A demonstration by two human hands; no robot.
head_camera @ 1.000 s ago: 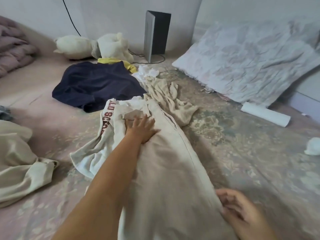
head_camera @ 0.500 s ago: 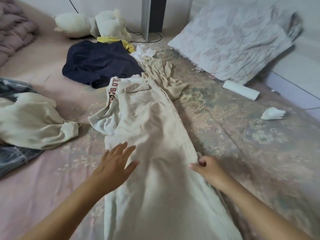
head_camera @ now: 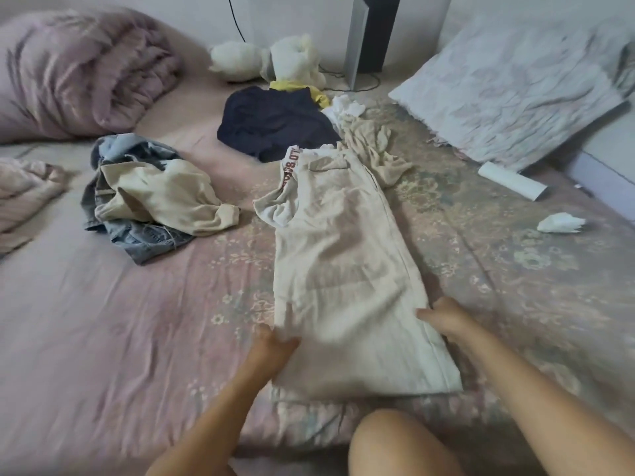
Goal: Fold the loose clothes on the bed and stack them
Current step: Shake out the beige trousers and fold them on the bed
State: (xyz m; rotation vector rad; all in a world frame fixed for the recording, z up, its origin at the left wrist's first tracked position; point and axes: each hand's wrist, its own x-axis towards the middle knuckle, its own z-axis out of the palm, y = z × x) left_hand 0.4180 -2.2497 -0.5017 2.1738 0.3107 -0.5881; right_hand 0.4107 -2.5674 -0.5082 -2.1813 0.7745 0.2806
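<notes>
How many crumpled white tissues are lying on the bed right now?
2. One crumpled white tissue lies alone at the right side of the floral bed sheet. Another white wad sits beside the navy garment farther back. More may be hidden under clothes.

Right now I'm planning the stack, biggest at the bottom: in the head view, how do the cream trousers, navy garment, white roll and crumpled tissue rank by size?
1. cream trousers, though nearest the camera
2. navy garment, bunched up
3. white roll
4. crumpled tissue, close to the roll in size
</notes>
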